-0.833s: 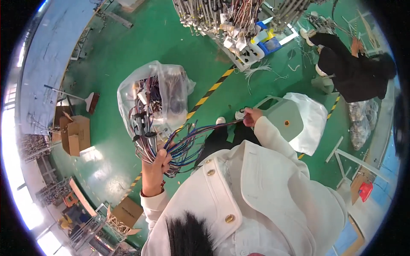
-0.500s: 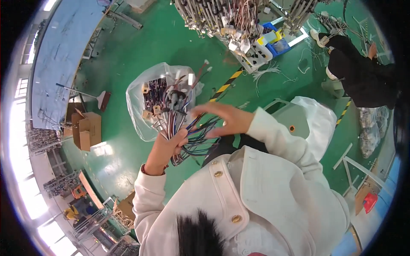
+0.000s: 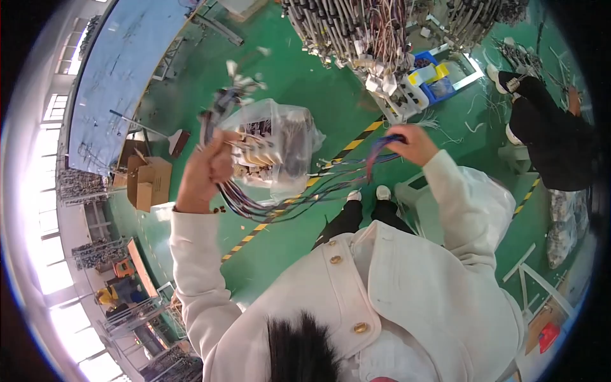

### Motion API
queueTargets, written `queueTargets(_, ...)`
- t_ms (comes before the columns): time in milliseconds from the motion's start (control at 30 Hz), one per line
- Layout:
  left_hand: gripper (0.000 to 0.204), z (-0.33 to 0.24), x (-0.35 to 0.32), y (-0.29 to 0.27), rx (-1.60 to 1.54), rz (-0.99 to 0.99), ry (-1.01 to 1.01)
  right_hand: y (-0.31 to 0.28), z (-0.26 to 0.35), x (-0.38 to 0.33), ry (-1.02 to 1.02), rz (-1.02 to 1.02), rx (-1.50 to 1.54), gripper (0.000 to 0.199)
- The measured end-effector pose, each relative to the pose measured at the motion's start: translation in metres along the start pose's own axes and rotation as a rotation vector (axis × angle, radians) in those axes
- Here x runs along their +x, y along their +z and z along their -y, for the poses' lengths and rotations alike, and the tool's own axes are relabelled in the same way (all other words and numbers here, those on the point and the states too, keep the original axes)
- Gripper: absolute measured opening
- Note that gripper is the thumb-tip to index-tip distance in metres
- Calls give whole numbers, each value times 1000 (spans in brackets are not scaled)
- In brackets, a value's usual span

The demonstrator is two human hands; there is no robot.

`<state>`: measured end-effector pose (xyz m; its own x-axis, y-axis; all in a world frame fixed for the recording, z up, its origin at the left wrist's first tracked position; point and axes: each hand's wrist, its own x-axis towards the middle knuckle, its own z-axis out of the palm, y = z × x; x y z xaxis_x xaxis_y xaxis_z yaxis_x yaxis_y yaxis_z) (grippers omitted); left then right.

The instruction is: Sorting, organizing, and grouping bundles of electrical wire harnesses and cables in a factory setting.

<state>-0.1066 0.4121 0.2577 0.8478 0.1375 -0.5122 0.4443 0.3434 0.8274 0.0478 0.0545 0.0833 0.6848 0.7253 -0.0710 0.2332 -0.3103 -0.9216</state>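
A bundle of wire harnesses (image 3: 273,208) with dark, blue and reddish wires sags between my two hands. My left hand (image 3: 212,162) is closed round its left part. Above that fist the connector ends, white and dark, stick up and are smeared by motion. Off to the right, my right hand (image 3: 412,145) grips the other end of the wires, where a blue and purple loop bends over the fingers. Behind the wires, a clear plastic bag (image 3: 298,143) stands open on the floor with more harnesses and cream-coloured connectors in it.
A rack (image 3: 398,105) hung with many cables stands ahead, with a blue bin (image 3: 440,89) at its side. Another person (image 3: 547,127) in dark clothes is at the right. To the left are a cardboard box (image 3: 153,181), a broom (image 3: 177,141) and a long blue table (image 3: 121,76).
My hands have moved apart, the left up and leftward, the right outward to the right. The right hand, empty before, now holds the wire ends, and the bundle is stretched out.
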Motion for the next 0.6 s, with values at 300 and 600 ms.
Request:
queueTargets(300,4,-128,-46,2,-401,198,662,-4,-130,-15,130,275,-509,27)
queueTargets(600,15,-182,-78,57,-489,317,739,64,-146,26,329,645,-715,39)
